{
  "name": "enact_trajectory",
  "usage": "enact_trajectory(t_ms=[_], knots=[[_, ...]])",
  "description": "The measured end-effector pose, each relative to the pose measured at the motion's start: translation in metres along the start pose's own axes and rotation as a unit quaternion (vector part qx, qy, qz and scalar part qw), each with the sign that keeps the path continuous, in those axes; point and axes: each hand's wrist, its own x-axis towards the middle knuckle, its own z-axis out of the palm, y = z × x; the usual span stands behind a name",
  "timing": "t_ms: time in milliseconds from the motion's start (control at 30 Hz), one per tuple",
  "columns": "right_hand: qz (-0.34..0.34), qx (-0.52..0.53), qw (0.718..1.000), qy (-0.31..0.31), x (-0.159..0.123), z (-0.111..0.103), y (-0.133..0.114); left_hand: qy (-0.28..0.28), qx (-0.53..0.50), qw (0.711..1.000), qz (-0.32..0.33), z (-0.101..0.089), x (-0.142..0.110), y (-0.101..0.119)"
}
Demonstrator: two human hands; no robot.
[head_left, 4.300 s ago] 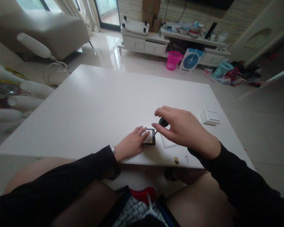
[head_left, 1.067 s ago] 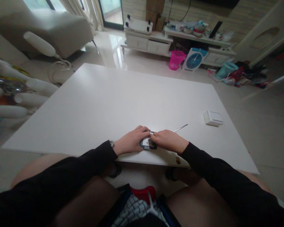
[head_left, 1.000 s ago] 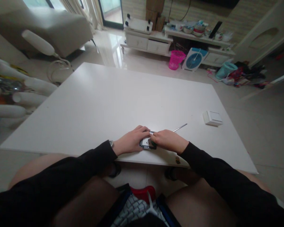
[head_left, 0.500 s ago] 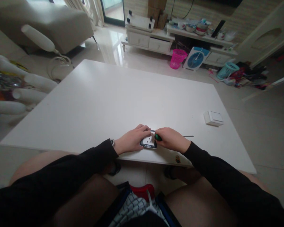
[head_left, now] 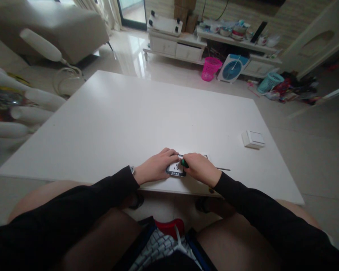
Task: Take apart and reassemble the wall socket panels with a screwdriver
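A white wall socket (head_left: pixel 175 166) with a dark frame lies near the front edge of the white table (head_left: pixel 147 109). My left hand (head_left: pixel 157 164) is closed on its left side, fingers over its far edge. Against the socket's right side, my right hand (head_left: pixel 200 168) is closed around a green-handled screwdriver (head_left: pixel 184 163). A thin metal shaft sticks out to the right of that hand and appears to belong to the screwdriver. Behind the right hand, a dark-edged piece (head_left: pixel 206 156) shows only in part. The right fingertips are mostly hidden.
A white switch box (head_left: pixel 253 139) stands near the table's right edge. A small brownish spot (head_left: pixel 211 191) is at the front edge by my right wrist. Chairs (head_left: pixel 41 45) crowd the left side. Beyond the table are a pink basket (head_left: pixel 211 69) and a fan (head_left: pixel 232 68).
My right hand has shifted slightly left and turned, and the metal shaft now sits lower. The dark-edged piece behind that hand has come into view. My left hand stays on the socket.
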Motion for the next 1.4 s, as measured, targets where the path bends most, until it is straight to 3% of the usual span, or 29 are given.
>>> enact_trajectory(t_ms=[267, 533, 700, 800, 1000, 1133, 1400], knots=[[-0.051, -0.042, 0.998, -0.015, 0.001, 0.000, 0.000, 0.001, 0.000, 1.000, 0.001, 0.001, 0.000, 0.000], [-0.185, -0.118, 0.975, -0.041, 0.007, -0.002, 0.013, -0.001, -0.002, 1.000, -0.008, 0.000, 0.000, 0.000], [-0.212, -0.107, 0.970, -0.043, 0.008, -0.002, 0.018, -0.001, -0.007, 1.000, -0.001, -0.001, 0.000, 0.000], [-0.198, -0.056, 0.978, -0.028, 0.005, -0.010, 0.022, -0.002, -0.002, 1.000, 0.000, 0.000, 0.000, -0.001], [-0.082, 0.057, 0.994, 0.051, 0.002, -0.016, 0.031, -0.007, 0.004, 1.000, 0.005, 0.001, 0.000, -0.001], [-0.062, 0.106, 0.992, 0.025, 0.005, -0.004, 0.026, -0.002, 0.008, 1.000, 0.001, 0.001, -0.001, 0.000], [-0.026, 0.060, 0.998, 0.000, 0.005, 0.004, 0.013, -0.001, 0.001, 1.000, 0.001, 0.001, -0.001, 0.000]])
